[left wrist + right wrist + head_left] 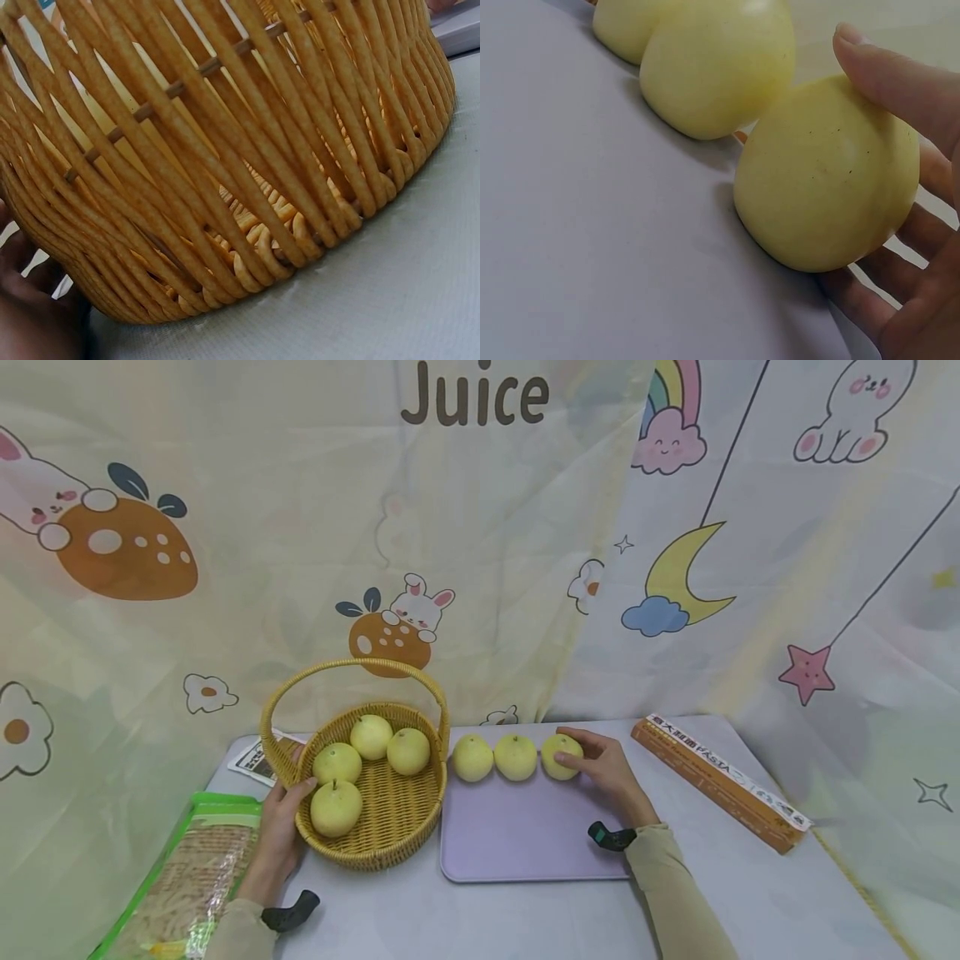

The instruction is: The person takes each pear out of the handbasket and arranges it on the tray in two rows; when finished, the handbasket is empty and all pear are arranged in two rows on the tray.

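A round wicker basket [386, 852] with a tall arched handle stands on the left of the table, several yellow pears [336, 808] inside it. My left hand [279, 831] grips its left side, thumb at the rim near the handle's base; in the left wrist view the fingers [22, 259] lie against the weave. Along the back of a lilac tray [525, 835] sit three more pears in a row. Around the rightmost pear [829, 180] curl the thumb and fingers of my right hand [606, 768]; this pear still rests on the tray.
A long orange-and-white pasta box [716, 781] lies at the right. On the left are a green-edged clear bag [198, 868] and a white packet [255, 764], partly hidden behind the basket. A printed curtain [495, 543] hangs behind the table.
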`<state>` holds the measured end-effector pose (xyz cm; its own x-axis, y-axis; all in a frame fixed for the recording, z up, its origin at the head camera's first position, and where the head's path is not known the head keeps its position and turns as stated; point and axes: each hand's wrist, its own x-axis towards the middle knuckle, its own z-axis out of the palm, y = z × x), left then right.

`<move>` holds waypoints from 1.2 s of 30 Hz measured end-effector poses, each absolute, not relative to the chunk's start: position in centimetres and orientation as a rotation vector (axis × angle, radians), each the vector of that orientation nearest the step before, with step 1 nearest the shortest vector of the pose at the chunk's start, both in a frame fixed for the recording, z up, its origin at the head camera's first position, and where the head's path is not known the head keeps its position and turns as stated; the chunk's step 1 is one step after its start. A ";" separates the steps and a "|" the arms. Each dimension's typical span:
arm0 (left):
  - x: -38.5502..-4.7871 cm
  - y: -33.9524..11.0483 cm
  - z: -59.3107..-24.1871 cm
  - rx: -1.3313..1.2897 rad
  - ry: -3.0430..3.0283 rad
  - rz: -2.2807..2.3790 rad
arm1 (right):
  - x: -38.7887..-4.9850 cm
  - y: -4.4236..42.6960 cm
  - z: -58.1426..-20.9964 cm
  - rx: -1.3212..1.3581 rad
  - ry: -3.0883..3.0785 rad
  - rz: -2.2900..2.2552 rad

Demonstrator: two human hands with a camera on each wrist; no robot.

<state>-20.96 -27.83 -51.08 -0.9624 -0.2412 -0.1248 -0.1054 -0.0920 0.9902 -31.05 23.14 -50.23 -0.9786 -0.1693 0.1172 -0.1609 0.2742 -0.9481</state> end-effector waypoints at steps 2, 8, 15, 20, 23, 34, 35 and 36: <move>-21.0 -27.8 -51.1 0.389 -2.042 -2.223 | -31.0 23.2 -50.2 -0.325 2.516 -1.835; -21.0 -27.7 -51.1 0.339 -1.992 -2.242 | -31.1 23.2 -50.1 -0.337 2.539 -1.774; -21.0 -27.7 -51.0 0.327 -1.996 -2.238 | -31.2 23.5 -49.5 -0.361 2.652 -1.814; -21.1 -27.6 -51.0 0.352 -1.992 -2.242 | -31.0 23.1 -48.3 -0.442 2.649 -1.932; -21.0 -27.6 -51.1 0.355 -1.987 -2.245 | -30.5 22.3 -47.0 -0.528 2.626 -1.975; -20.9 -27.6 -51.1 0.359 -1.993 -2.240 | -27.6 17.0 -42.8 -0.991 2.501 -2.026; -20.9 -27.6 -51.1 0.358 -1.988 -2.244 | -27.3 16.4 -42.5 -1.035 2.490 -2.014; -20.9 -27.6 -51.1 0.360 -1.988 -2.246 | -26.9 15.7 -42.3 -1.083 2.471 -2.003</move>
